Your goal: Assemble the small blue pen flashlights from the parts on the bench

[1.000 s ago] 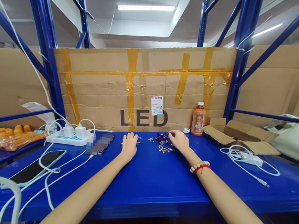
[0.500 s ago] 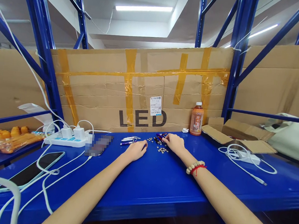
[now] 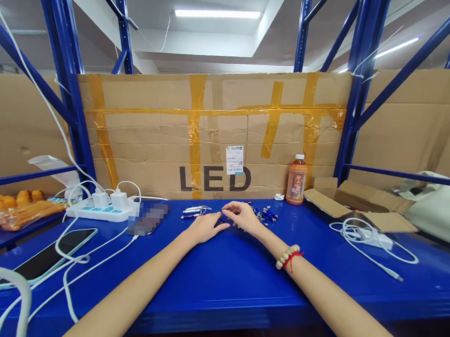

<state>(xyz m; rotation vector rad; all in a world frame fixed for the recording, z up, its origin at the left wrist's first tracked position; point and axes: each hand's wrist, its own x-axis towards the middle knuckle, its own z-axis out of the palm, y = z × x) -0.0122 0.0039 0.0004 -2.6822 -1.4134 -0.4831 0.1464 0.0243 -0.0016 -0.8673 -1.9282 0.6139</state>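
A small blue metal tube, like a mini pocket torch (image 3: pixel 224 218), is between my two hands above the blue tabletop. My right hand (image 3: pixel 245 218) pinches it from the right with thumb and fingertips. On its left side, my left hand (image 3: pixel 203 228) rests low on the table, thumb and fingers closed about the tube, though the fingers partly hide the grip. Several more blue tubes (image 3: pixel 270 212) lie in a loose pile behind my right hand, among small round silver pieces like button cells. Just beyond my left hand lie several silver and blue tubes (image 3: pixel 194 211) side by side.
An orange drink bottle (image 3: pixel 296 179) and an open cardboard box (image 3: pixel 357 202) stand at the back right. A coiled white cable (image 3: pixel 375 242) lies before the box. Leftward are a power strip (image 3: pixel 103 210), phone (image 3: pixel 49 256) and trailing cables. Cardboard (image 3: pixel 152 147) walls the back.
My right hand has moved left from the pile to my left hand, bringing a blue tube. My left thumb has spread out toward it. More of the pile now shows on the right.
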